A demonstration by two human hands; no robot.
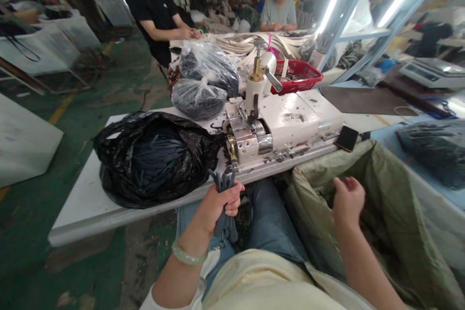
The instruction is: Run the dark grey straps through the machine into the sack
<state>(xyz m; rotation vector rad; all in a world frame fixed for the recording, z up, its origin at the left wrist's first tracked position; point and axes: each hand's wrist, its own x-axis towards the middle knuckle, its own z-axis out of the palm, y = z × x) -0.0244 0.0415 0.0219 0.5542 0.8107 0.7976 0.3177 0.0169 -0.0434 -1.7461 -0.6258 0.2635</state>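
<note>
My left hand (pixel 223 201) is wrapped round a bundle of dark grey strips (pixel 225 228) just in front of the table edge; strip ends stick out above and below the fist. Over the opening of a green sack (pixel 312 174), my right hand (pixel 349 199) is raised with its fingers curled in; whether it holds anything small is hidden. A white machine (pixel 296 121) with metal rollers stands on the table beyond my left hand. To its left, a black plastic bag (pixel 119 184) lies open, full of dark strips (pixel 156 152).
Clear bags (pixel 199 99) of dark pieces and a red basket (pixel 314 79) sit behind the machine. A phone (pixel 347 138) lies at the table's right edge. Two people (pixel 154 14) (pixel 279 12) are at the far side, beside pale strips (pixel 232 44).
</note>
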